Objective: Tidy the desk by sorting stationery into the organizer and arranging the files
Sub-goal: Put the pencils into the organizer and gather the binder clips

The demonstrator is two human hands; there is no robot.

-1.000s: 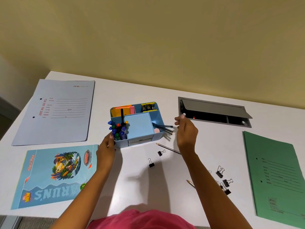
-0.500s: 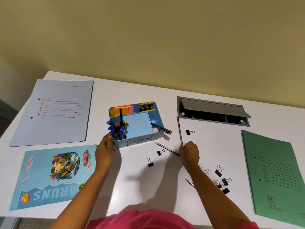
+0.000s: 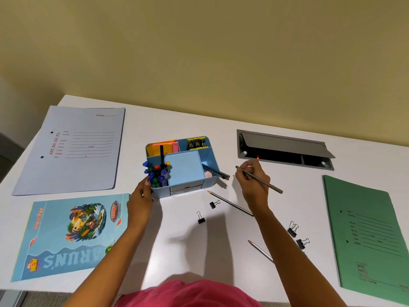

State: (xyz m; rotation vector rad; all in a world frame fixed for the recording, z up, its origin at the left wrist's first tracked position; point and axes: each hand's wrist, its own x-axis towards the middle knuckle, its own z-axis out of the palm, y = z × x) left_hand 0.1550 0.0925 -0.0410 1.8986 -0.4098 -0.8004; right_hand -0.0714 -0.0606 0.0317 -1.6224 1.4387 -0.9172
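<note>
The blue organizer [image 3: 210, 158] stands mid-desk with pens, sticky notes and pencils in its compartments. My left hand [image 3: 141, 196] holds its front left corner. My right hand [image 3: 254, 180] is just right of the organizer and pinches a grey pencil [image 3: 269, 185], lifted off the desk and slanted. Two more pencils lie on the desk, one [image 3: 230, 203] in front of the organizer and one [image 3: 260, 251] nearer me. Black binder clips [image 3: 201, 218] [image 3: 214, 204] [image 3: 292, 229] lie scattered. The files are a grey folder [image 3: 73, 149], an illustrated blue book [image 3: 68, 235] and a green folder [image 3: 367, 238].
An open grey cable hatch [image 3: 285, 145] is set into the desk behind my right hand. The yellow wall runs along the desk's far edge. The white desk [image 3: 177, 120] ends at the left beside the grey folder.
My right hand went down to the desk right of the organizer, picked up a grey pencil and raised it. My left hand stayed on the organizer.
</note>
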